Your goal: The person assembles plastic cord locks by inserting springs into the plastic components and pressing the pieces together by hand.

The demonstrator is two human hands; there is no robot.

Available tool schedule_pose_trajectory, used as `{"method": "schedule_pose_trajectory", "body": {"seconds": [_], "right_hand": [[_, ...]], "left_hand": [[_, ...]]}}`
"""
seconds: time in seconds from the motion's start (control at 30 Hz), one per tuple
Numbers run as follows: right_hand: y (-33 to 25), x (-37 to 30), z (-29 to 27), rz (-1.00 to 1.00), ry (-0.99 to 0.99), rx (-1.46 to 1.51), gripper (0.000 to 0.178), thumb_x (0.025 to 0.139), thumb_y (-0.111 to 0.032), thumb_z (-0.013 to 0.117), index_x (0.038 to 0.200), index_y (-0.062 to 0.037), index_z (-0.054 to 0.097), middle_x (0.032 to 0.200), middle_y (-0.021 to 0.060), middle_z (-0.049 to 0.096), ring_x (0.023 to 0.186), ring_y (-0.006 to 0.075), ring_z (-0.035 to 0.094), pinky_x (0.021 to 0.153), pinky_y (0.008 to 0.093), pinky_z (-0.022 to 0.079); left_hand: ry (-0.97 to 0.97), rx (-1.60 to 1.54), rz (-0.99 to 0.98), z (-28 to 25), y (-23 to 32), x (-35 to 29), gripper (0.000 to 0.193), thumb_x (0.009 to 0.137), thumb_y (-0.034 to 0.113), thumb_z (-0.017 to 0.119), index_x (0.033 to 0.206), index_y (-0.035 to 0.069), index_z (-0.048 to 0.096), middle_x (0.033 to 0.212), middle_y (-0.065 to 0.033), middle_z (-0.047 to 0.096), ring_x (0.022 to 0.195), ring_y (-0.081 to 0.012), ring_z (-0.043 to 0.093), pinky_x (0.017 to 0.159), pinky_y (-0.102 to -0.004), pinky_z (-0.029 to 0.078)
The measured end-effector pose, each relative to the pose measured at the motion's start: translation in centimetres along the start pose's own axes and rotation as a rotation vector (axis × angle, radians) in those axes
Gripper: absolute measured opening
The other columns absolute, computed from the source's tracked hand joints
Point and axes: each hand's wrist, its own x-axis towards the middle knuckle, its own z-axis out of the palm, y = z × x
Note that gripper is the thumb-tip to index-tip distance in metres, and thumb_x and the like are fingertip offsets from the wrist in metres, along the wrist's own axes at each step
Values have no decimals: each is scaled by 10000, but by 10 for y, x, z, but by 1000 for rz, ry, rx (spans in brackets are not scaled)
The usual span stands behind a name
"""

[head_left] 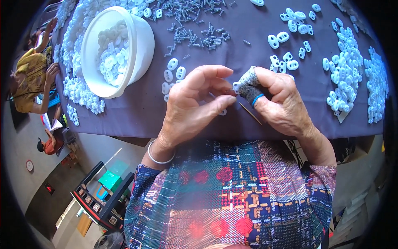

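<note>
Left hand pinches a spring; right hand, in grey finger sleeves apparently for grip, holds a white piece just beside it; loose springs lie ahead, seemingly for easy reach.

On a dark cloth-covered table, heaps of small white two-holed pieces are spread at left and right, with a white tub set at left, metal springs scattered at the far middle, and a thin stick laid near the front edge.
</note>
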Motion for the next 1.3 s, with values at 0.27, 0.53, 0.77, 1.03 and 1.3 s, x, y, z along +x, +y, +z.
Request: {"method": "schedule_pose_trajectory", "body": {"seconds": [0.27, 0.53, 0.77, 1.03, 1.3], "right_hand": [[-3, -3, -3, 154, -47, 244, 190, 811, 41, 464, 949, -14, 582, 686, -33, 511, 515, 6, 438, 439, 169, 338], [-2, -4, -6, 135, -12, 237, 189, 794, 42, 463, 929, -16, 582, 676, -34, 509, 516, 12, 438, 452, 167, 342], [-11, -3, -10, 234, -26, 258, 225, 730, 60, 455, 910, 2, 579, 705, -23, 526, 576, 29, 473, 508, 181, 382], [-1, -5, -4, 5, 22, 117, 207, 715, 60, 490, 900, 36, 580, 744, 25, 560, 708, 81, 532, 659, 218, 431], [0, -3, -5, -16, 31, 21, 184, 721, 56, 518, 893, 39, 580, 722, 64, 561, 685, 99, 556, 642, 228, 437]], "left_hand": [[47, -15, 15, 4, 4, 0, 400, 756, -80, 669, 1133, -37, 540, 894, -82, 627, 793, -116, 628, 629, -228, 557], [96, -96, -94, 7, 7, 0, 272, 801, -45, 637, 1067, -30, 584, 871, -103, 666, 780, -144, 659, 586, -209, 542], [157, -17, -35, 6, 4, 0, 111, 806, -19, 645, 917, -14, 658, 820, -83, 676, 702, -116, 649, 554, -178, 495], [157, 52, -51, 10, 9, -3, 111, 832, 30, 641, 929, -23, 645, 787, -53, 658, 645, -75, 607, 537, -167, 460], [158, 37, -62, 13, 4, -2, 116, 850, 48, 629, 943, -23, 631, 806, -47, 650, 670, -69, 600, 557, -172, 478]]}}
